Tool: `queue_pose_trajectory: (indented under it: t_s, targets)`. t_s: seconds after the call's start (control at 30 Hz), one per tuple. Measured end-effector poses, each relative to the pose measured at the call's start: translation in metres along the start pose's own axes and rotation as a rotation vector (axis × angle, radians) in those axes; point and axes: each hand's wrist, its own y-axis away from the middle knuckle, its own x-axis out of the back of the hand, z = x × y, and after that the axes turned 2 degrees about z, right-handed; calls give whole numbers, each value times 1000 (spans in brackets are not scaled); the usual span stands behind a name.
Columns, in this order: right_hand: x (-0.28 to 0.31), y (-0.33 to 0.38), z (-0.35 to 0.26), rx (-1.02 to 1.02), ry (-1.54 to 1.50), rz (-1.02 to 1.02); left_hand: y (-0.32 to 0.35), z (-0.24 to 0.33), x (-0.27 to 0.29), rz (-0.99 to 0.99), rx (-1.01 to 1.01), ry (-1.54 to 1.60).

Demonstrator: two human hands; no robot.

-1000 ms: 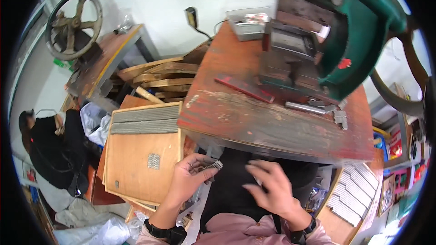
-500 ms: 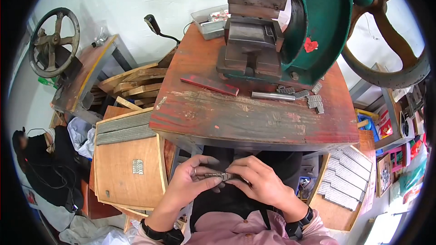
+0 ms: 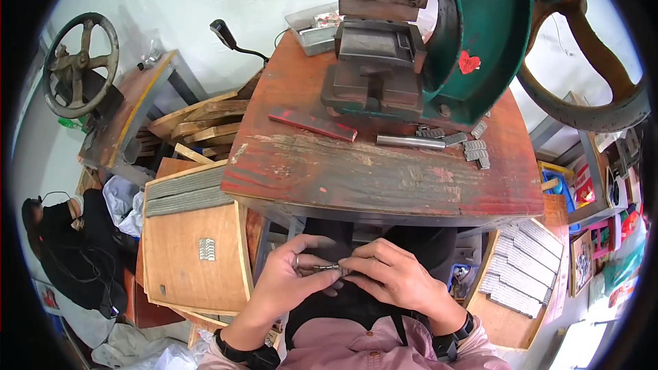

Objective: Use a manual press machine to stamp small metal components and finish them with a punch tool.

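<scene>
Over my lap, a short strip of small grey metal segments (image 3: 327, 266) is pinched between both hands. My left hand (image 3: 288, 279) grips its left end with thumb and fingers; a ring is on one finger. My right hand (image 3: 396, 275) closes on the other end and hides much of it. In front of them stands a worn red-brown table (image 3: 343, 181). On it lie a metal rod (image 3: 410, 141), a red flat bar (image 3: 313, 125) and several small ribbed metal pieces (image 3: 474, 149) like the held segments.
A green hand press (image 3: 480, 41) with a large wheel stands on the table. To the left is a wooden tray (image 3: 185, 270) with grey metal rows and a small block (image 3: 207, 249). Another tray (image 3: 507, 329) of metal rows lies right. A person in black (image 3: 75, 260) is at far left.
The strip has tilted between my fingers and now shows a thinner edge. My hands stay close together in nearly the same place. The whole view has shifted slightly.
</scene>
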Motion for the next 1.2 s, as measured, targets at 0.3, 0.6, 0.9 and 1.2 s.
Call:
queue_pose_trajectory:
  t_s: [0.3,0.6,0.9,1.2]
  targets:
    - [6,0,-2,-16,23,-20,-5,-3,-2,2,-16,-28]
    - [2,2,-1,-28,30,17,-9,-11,-3,2,-4,91]
    - [1,7,1,-17,74,21,-9,-12,-2,-64,33,104]
    - [3,4,-1,-34,65,37,-7,-10,-6,-58,3,105]
